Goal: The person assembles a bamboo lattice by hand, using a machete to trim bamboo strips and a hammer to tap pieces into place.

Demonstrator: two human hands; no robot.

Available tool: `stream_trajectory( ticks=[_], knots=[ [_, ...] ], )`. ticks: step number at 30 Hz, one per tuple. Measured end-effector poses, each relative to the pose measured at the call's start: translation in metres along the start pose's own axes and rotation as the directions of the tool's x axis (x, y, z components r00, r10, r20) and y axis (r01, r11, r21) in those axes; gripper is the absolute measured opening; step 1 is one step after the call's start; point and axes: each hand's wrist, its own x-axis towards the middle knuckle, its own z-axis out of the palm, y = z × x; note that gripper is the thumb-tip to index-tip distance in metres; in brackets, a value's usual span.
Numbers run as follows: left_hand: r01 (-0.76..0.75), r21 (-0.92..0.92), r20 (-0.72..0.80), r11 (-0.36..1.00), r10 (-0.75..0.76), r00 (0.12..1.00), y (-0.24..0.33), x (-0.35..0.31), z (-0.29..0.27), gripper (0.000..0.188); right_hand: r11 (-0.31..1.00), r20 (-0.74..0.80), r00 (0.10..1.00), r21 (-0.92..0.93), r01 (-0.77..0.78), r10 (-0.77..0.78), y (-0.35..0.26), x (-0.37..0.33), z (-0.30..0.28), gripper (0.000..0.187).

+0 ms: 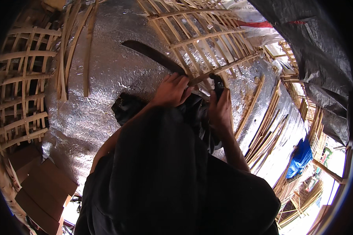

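My left hand (171,91) is closed at the near end of a machete (153,56). Its dark, broad blade points up and to the left, above the foil sheet; the handle is hidden by my fingers. Just right of those knuckles lies the end of a bamboo strip (223,68), which slants away to the upper right. My right hand (221,105) is closed around a small black object (217,81) whose kind I cannot make out. Black cloth (196,107) lies between my wrists.
Silvery foil sheeting (106,58) covers the ground. Woven bamboo lattices stand at the left (25,78) and far side (200,37). Loose bamboo strips (268,129) lie to the right, near a blue tarp (299,158). Cardboard (43,192) sits at lower left; dark plastic sheeting (321,58) hangs upper right.
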Motion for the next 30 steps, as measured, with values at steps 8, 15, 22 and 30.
stream_trajectory(
  ticks=[8,15,22,30],
  knots=[
    [0.112,-0.043,-0.029,0.993,-0.113,0.993,-0.001,-0.01,0.034,0.026,0.955,0.181,0.942,0.038,-0.295,0.284,0.015,0.028,-0.016,0.036],
    [0.102,-0.044,-0.006,0.994,-0.103,0.995,-0.008,-0.011,0.03,0.024,0.983,0.27,0.953,0.08,-0.162,0.135,-0.022,0.01,-0.028,0.026],
    [-0.014,0.01,-0.099,1.0,0.015,0.995,-0.022,-0.015,0.042,0.02,0.984,0.4,0.899,-0.095,-0.151,0.177,-0.004,0.022,-0.007,0.031],
    [0.025,0.102,-0.091,0.995,-0.016,0.996,-0.007,-0.014,0.036,0.021,0.996,0.314,0.947,-0.082,-0.041,0.065,0.009,0.012,-0.003,0.038]
  ],
)
